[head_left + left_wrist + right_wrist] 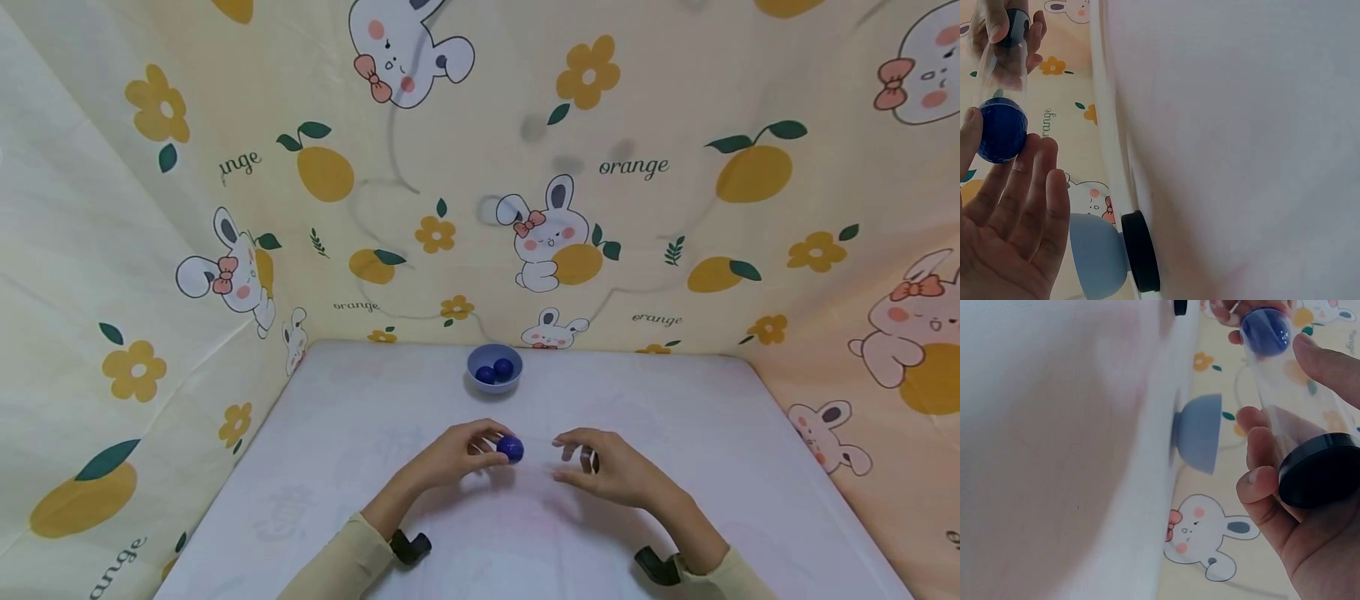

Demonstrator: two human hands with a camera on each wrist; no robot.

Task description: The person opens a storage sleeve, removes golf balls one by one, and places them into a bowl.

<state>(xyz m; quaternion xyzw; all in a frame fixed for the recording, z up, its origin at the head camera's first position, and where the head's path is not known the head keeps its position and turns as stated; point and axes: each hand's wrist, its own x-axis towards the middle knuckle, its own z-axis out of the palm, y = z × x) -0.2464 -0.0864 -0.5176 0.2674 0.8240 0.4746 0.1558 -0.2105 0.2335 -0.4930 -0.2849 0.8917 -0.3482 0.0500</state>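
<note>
My left hand [461,450] pinches a shiny dark blue ball [510,449] between thumb and fingertips. Facing it, my right hand [611,468] holds a clear tube [1294,394] with a black cap [1319,470] at the end by the palm. The ball sits at the tube's far end; how deep it lies inside cannot be told. From the head view the tube is barely visible between the hands. Both hands are raised above the white table [315,467].
Farther back stands a light blue bowl [493,387] with two blue balls [503,368] in it. The left wrist view shows a black round piece [1141,250] near the bowl. A patterned cloth [480,167] with rabbits and oranges rises behind the table and along its sides.
</note>
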